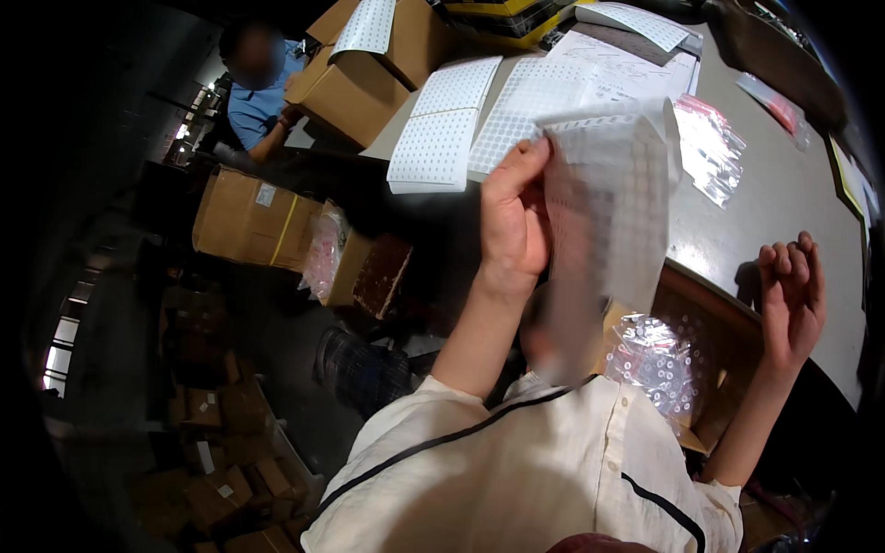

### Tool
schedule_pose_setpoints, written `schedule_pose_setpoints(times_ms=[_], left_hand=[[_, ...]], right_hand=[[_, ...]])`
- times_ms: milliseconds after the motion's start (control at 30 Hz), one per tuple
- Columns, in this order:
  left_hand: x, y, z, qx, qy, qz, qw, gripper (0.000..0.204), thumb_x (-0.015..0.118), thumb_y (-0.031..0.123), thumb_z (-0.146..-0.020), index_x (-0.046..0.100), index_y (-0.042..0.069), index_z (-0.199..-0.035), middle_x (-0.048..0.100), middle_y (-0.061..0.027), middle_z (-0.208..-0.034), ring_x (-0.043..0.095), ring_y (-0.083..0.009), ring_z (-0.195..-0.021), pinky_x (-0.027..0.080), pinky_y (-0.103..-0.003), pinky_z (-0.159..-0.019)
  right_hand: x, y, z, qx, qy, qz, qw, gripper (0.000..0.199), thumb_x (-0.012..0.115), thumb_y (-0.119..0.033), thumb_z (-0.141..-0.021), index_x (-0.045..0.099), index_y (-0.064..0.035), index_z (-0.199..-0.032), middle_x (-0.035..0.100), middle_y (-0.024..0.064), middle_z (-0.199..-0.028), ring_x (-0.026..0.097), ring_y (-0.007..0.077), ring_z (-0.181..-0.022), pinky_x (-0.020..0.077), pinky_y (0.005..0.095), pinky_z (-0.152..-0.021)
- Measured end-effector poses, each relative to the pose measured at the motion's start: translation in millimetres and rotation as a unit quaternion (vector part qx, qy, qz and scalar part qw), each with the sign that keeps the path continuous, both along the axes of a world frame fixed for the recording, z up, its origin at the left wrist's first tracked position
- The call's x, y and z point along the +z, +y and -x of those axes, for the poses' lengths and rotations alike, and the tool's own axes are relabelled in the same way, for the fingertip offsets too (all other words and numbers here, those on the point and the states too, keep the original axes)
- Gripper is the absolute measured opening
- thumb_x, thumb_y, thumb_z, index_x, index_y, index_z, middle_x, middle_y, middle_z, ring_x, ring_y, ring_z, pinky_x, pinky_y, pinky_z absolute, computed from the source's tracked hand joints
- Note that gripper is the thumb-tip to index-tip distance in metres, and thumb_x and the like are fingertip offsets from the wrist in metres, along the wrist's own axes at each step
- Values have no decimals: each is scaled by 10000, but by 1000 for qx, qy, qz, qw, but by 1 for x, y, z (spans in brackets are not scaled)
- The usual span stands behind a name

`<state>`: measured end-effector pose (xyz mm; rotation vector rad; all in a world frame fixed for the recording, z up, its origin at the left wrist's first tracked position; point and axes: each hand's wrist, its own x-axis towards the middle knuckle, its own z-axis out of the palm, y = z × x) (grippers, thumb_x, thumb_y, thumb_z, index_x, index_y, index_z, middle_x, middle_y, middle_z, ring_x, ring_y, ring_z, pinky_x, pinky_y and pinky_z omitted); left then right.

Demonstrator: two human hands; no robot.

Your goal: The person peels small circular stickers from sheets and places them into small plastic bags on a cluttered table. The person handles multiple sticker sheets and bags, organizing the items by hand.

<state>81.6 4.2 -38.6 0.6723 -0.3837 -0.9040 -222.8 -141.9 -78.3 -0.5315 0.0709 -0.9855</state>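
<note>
My left hand [518,217] pinches a translucent white sheet of round stickers [613,184] at its upper left corner. The sheet hangs upright over the table's near edge, curled at the top and blurred lower down. My right hand [793,304] is raised at the table's right side, its fingers loosely bent and nothing visible in them. Beyond the left hand lie a stack of white label sheets [438,124] with small dark print and another sheet of round stickers [521,101]. Small clear plastic bags with red edges [710,147] rest right of the held sheet.
An open cardboard box [710,382] of clear bags with small ring-shaped pieces stands below the table edge. Cardboard boxes [249,217] stand at the left and more [221,493] at lower left. A person in blue [263,106] is beside a carton [355,92] at the far left.
</note>
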Motion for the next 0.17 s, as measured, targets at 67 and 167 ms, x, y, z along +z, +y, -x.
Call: schedule_pose_setpoints(times_ms=[67,167], left_hand=[[7,-1,0,47,-38,3,998,150,612,162,-986,631,54,-1089,683,-57,-1073,630,-161,-994,498,-318,-906],[5,1,-4,64,-53,4,997,343,648,184,-963,624,59,-1281,676,-67,-1222,614,-220,-1148,444,-402,-1052]], right_hand=[[-2,-3,-1,10,-14,3,1000,221,476,-119,-1068,506,40,-1219,478,46,-814,459,196,-882,404,383,-1024],[-3,-1,0,-4,5,-1,1000,279,503,-124,-1059,491,53,-1275,480,53,-840,458,205,-894,392,392,-1048]])
